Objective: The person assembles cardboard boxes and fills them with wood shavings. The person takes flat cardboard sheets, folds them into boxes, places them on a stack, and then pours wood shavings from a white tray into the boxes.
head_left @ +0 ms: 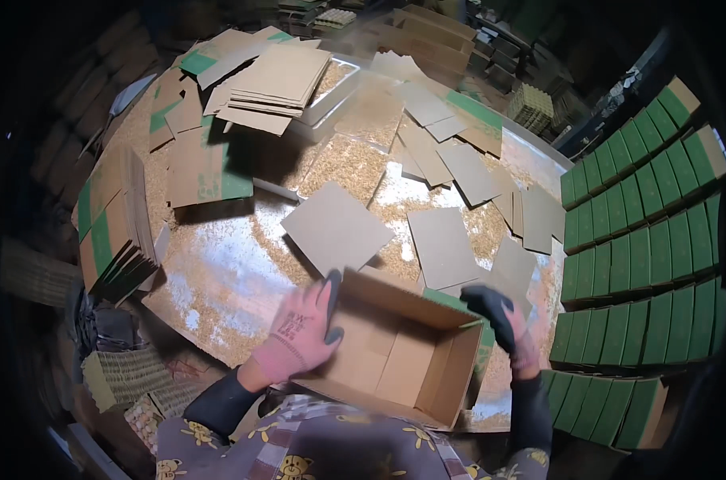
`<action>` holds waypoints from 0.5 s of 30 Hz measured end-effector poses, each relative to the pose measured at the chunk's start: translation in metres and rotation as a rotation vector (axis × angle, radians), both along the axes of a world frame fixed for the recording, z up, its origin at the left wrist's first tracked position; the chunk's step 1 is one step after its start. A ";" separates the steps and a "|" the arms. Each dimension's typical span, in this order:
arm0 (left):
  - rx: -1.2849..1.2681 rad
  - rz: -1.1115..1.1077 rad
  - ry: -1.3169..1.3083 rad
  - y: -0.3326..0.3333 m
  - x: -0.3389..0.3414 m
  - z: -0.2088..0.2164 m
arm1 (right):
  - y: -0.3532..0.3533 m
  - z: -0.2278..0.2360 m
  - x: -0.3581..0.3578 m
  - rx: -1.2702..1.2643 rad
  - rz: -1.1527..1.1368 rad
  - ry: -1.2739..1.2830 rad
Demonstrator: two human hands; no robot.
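Observation:
An open cardboard box (395,360) stands at the table's near edge, right in front of me, with bare brown insides. My left hand (301,330), in a pink glove with dark fingertips, lies at the box's left end, thumb and fingers spread apart. Close to the far right corner, my right hand (503,322) wears a matching glove; its fingers are loosely bent and hold nothing I can see. A grey-brown cardboard sheet (337,228) lies just beyond the box, and another sheet (443,246) is to its right.
Husk-like litter covers much of the table (235,284). Rows of green-sided boxes (643,248) line the right. A stack of cardboard sheets (279,76) rests at the far left, folded green-banded cardboard (115,220) stands nearer. Pulp egg trays (127,376) sit at lower left.

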State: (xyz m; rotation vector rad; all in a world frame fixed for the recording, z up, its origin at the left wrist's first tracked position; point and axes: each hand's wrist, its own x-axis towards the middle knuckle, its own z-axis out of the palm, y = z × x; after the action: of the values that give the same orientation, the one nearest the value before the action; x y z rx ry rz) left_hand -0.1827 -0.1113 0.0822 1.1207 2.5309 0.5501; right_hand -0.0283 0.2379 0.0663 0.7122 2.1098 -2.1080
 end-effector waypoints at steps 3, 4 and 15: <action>0.274 0.125 -0.458 -0.010 0.020 0.002 | 0.052 -0.070 -0.164 0.397 0.104 0.076; 0.270 0.147 -0.459 -0.012 0.018 -0.002 | 0.059 -0.095 -0.226 0.446 0.191 0.111; 0.435 0.423 -0.609 -0.005 0.025 -0.037 | 0.040 -0.227 -0.344 0.427 0.212 -0.264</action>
State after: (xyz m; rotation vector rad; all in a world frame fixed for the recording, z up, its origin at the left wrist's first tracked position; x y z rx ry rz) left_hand -0.1579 -0.1166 0.0453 0.4050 2.1343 1.3653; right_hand -0.3724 0.2776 -0.1611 0.7162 2.3757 -1.3877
